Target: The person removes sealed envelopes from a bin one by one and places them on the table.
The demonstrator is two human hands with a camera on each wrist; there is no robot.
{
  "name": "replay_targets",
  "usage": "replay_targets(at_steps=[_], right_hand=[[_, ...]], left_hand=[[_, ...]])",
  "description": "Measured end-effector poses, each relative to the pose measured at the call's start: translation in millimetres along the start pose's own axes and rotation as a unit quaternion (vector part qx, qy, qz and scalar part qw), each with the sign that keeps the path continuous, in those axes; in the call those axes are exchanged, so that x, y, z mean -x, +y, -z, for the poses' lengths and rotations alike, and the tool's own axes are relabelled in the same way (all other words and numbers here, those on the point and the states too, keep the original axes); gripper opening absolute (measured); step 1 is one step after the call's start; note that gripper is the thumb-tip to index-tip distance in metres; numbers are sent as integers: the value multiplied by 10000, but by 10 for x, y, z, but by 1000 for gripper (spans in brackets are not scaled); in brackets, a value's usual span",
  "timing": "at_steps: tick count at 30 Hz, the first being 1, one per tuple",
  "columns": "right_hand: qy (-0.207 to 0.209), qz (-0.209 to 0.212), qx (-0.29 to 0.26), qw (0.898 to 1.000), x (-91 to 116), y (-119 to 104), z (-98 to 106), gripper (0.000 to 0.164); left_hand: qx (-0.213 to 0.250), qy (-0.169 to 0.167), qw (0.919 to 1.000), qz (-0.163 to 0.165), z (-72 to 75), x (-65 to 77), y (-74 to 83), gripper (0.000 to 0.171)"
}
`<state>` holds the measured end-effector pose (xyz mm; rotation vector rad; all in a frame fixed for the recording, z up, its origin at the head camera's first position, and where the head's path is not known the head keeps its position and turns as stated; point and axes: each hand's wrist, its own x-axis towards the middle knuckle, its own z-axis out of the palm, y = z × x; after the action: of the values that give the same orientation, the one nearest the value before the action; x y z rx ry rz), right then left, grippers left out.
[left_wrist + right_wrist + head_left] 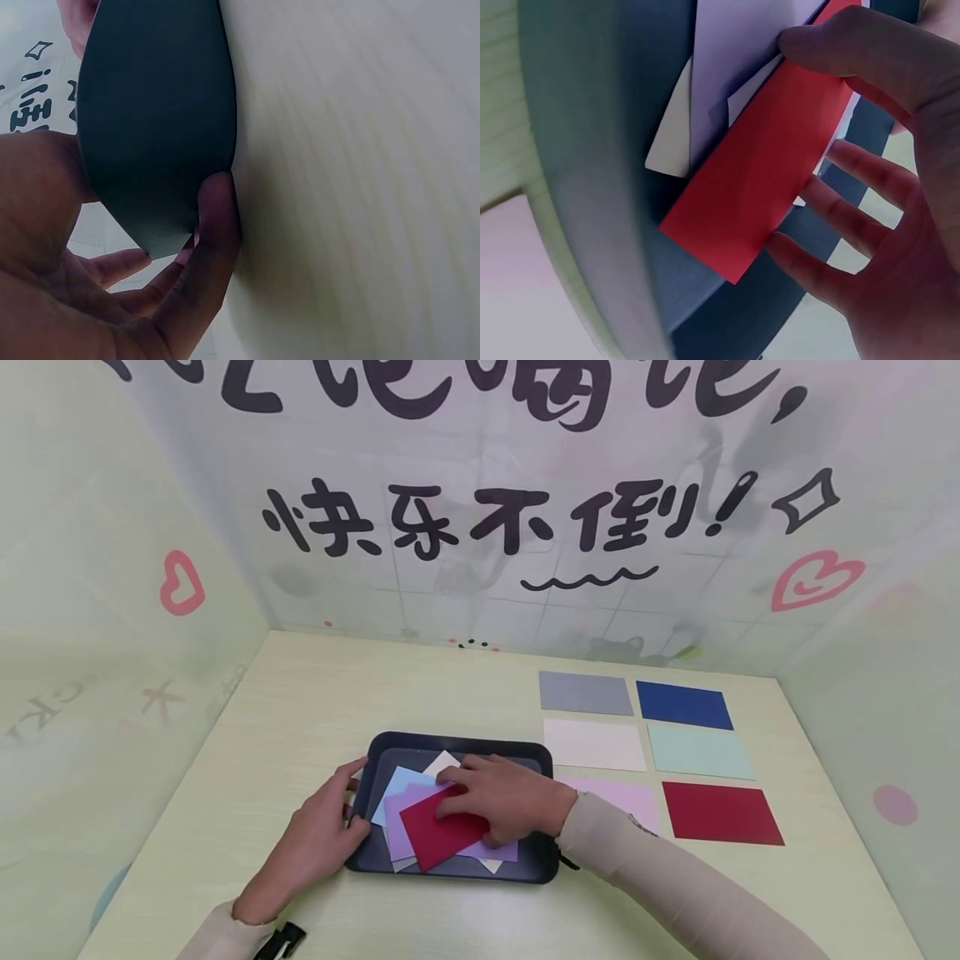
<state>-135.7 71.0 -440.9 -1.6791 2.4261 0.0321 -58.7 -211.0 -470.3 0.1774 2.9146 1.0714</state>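
Note:
A dark tray (465,742) stands on the table in the head view. Its left end is gripped by my left hand (318,827); in the left wrist view the thumb and fingers curl about the tray's wall (157,97). My right hand (510,793) is over the tray and pinches a red card (429,833) between thumb and fingertips, at the card's two long edges in the right wrist view. Beneath the red card lie a light purple card (504,852), a light blue card (396,782) and a white card (444,762), overlapping at angles and partly hidden.
Right of the tray, cards lie in two columns: grey (585,693), pale pinkish white (594,745) and pink (618,797) beside blue (684,704), mint (701,752) and red (722,812). The right forearm partly covers the pink one. Printed curtains (465,602) enclose the table.

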Motion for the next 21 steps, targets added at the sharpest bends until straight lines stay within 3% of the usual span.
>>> replay_targets(at_steps=[15, 21], right_hand=[[130, 17, -11, 9999, 17, -9, -21, 91], [214, -12, 11, 9998, 20, -10, -33, 104]], left_hand=[[-5, 20, 10000, 5, -5, 5, -5, 76], [-1, 2, 10000, 8, -11, 4, -7, 76]])
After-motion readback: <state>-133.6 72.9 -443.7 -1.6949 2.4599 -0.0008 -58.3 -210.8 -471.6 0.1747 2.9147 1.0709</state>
